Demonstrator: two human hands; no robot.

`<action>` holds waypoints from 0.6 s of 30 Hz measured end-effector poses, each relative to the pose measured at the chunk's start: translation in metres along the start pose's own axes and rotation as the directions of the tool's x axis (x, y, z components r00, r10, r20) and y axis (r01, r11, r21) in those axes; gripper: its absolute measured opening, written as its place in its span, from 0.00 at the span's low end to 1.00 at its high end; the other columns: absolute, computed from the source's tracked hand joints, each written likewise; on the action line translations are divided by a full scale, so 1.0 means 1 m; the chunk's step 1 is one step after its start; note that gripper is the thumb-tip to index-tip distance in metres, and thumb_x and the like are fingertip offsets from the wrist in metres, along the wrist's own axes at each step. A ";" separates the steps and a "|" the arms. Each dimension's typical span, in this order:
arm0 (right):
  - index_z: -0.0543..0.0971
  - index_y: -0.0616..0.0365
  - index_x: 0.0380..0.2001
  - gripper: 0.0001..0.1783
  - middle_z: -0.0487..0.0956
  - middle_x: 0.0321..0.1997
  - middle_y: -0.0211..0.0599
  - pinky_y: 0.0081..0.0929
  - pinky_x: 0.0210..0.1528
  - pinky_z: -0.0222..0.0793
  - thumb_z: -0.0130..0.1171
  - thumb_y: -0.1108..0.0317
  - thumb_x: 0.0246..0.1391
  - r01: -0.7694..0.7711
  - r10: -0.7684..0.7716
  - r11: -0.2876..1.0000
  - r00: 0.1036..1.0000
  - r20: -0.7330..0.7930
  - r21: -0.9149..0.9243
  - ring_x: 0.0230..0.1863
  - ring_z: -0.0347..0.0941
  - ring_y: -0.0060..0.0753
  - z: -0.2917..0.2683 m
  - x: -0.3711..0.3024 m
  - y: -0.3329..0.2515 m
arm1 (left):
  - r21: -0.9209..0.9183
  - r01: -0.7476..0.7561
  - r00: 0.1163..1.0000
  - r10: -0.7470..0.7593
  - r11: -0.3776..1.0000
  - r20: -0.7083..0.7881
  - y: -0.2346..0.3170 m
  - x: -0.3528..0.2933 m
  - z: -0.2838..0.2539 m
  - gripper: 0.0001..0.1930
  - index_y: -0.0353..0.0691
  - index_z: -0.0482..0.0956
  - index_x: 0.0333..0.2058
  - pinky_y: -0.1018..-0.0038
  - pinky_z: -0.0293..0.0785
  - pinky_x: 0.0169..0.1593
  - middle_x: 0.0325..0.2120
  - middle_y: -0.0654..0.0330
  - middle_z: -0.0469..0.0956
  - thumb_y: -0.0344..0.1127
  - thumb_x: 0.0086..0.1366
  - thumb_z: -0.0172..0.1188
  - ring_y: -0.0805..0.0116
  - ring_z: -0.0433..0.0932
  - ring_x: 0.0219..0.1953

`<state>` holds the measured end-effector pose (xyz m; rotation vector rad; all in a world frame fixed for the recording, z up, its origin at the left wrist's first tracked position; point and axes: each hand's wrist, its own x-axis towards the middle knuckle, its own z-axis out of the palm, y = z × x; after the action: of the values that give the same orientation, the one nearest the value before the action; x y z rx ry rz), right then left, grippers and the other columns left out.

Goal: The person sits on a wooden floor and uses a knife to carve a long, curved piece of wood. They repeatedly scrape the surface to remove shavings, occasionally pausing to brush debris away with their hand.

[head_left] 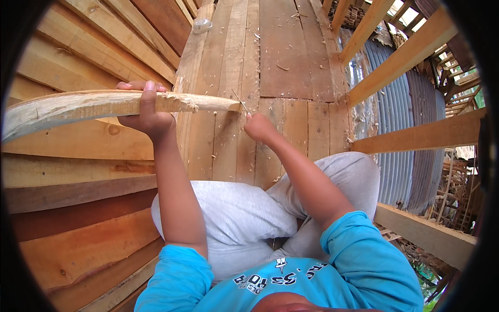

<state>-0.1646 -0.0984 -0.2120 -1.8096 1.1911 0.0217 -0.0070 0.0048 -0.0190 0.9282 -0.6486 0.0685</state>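
My left hand [149,115] grips a long pale piece of wood [104,104], with its thumb on the near face and its fingers over the top edge. The wood reaches in from the left and tapers to a narrow end in front of me. Ragged, splintered fibres show on it just right of my left hand. My right hand [260,127] is closed on a thin, narrow tool [239,100], which slants up and left across the narrow end of the wood. Seen this thin, its exact kind cannot be made out, and its handle is hidden in my fist.
Wood shavings lie scattered on the plank floor [291,47]. A small clear container [202,26] sits at the far left. A board wall [67,138] rises at my left. On the right stand wooden rails [416,132], with corrugated metal sheets [397,104] beyond.
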 end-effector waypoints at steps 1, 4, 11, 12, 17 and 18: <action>0.79 0.73 0.40 0.23 0.78 0.47 0.67 0.49 0.56 0.69 0.47 0.60 0.62 -0.015 0.015 1.000 0.999 0.033 -0.005 0.54 0.73 0.64 -0.003 -0.001 -0.004 | -0.003 -0.001 1.000 0.001 1.000 0.007 0.001 0.000 -0.002 0.16 0.38 0.65 0.39 0.71 0.76 0.30 0.21 0.59 0.71 0.21 0.52 0.59 0.69 0.72 0.22; 0.80 0.72 0.39 0.23 0.78 0.48 0.66 0.48 0.56 0.69 0.46 0.59 0.62 0.033 -0.028 0.995 0.998 0.056 -0.092 0.53 0.73 0.64 -0.014 -0.007 -0.010 | -0.024 0.006 1.000 -0.005 1.000 0.011 0.001 0.000 -0.005 0.16 0.38 0.65 0.39 0.71 0.76 0.30 0.21 0.59 0.72 0.19 0.53 0.58 0.69 0.72 0.21; 0.79 0.78 0.35 0.29 0.78 0.40 0.73 0.52 0.52 0.68 0.43 0.55 0.66 0.164 -0.163 0.983 0.986 0.021 -0.080 0.47 0.75 0.69 -0.002 -0.003 -0.002 | 0.030 0.026 0.990 -0.021 0.999 -0.139 0.020 0.004 0.001 0.17 0.37 0.67 0.38 0.74 0.75 0.29 0.24 0.60 0.73 0.18 0.50 0.60 0.71 0.71 0.21; 0.79 0.77 0.36 0.29 0.78 0.40 0.73 0.53 0.52 0.68 0.43 0.55 0.67 0.169 -0.166 0.982 0.985 0.042 -0.081 0.46 0.75 0.69 0.000 -0.001 -0.004 | 0.060 0.008 0.988 0.001 0.998 -0.152 0.025 0.006 0.000 0.17 0.37 0.68 0.38 0.74 0.75 0.28 0.24 0.60 0.72 0.18 0.50 0.61 0.71 0.71 0.21; 0.78 0.76 0.37 0.28 0.78 0.40 0.72 0.53 0.51 0.68 0.44 0.55 0.67 0.196 -0.194 0.980 0.980 0.032 -0.035 0.47 0.75 0.69 0.002 -0.001 -0.007 | 0.094 -0.058 0.984 0.073 0.994 -0.162 0.035 0.010 -0.004 0.17 0.38 0.68 0.38 0.73 0.74 0.29 0.22 0.62 0.71 0.18 0.50 0.60 0.72 0.71 0.22; 0.78 0.76 0.37 0.28 0.78 0.40 0.72 0.52 0.51 0.69 0.44 0.55 0.67 0.196 -0.196 0.980 0.981 0.013 -0.018 0.47 0.75 0.69 0.003 -0.001 -0.007 | 0.074 -0.061 0.988 0.070 0.995 -0.135 0.035 0.009 -0.007 0.17 0.38 0.67 0.39 0.73 0.74 0.29 0.24 0.61 0.70 0.18 0.51 0.60 0.71 0.71 0.23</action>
<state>-0.1585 -0.0944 -0.2084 -1.9335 1.0028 -0.0698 -0.0078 0.0297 0.0082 0.9602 -0.5514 0.2130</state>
